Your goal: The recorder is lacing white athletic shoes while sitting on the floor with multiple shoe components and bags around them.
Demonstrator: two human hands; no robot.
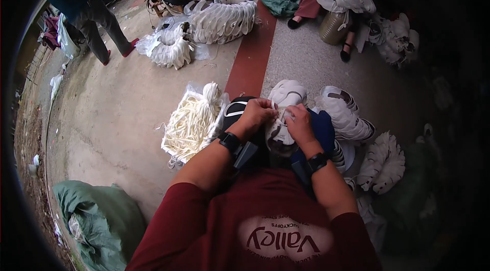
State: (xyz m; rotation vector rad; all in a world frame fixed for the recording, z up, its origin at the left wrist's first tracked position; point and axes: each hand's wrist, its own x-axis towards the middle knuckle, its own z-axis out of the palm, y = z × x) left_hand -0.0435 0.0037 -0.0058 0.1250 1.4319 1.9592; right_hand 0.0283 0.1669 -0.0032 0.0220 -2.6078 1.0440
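Observation:
A white shoe upper (pixel 280 135) with a dark opening rests on my lap, between my two hands. My left hand (pixel 259 113) is closed in a pinch on a white shoelace (pixel 235 113), at the upper's eyelet edge. Part of the lace loops out to the left over dark cloth. My right hand (pixel 300 122) grips the upper from its right side, with thumb and fingertips pressed close to the left fingertips. The exact spot where the lace meets the eyelets is too small to make out.
A pile of cream laces (pixel 186 130) lies on plastic at my left. Stacked white uppers (pixel 344 113) and another bundle (pixel 382 163) are at my right. A green sack (pixel 102 222) stands lower left. Ahead, other people sit among more bundles (pixel 222 21); one person (pixel 87 8) stands far left.

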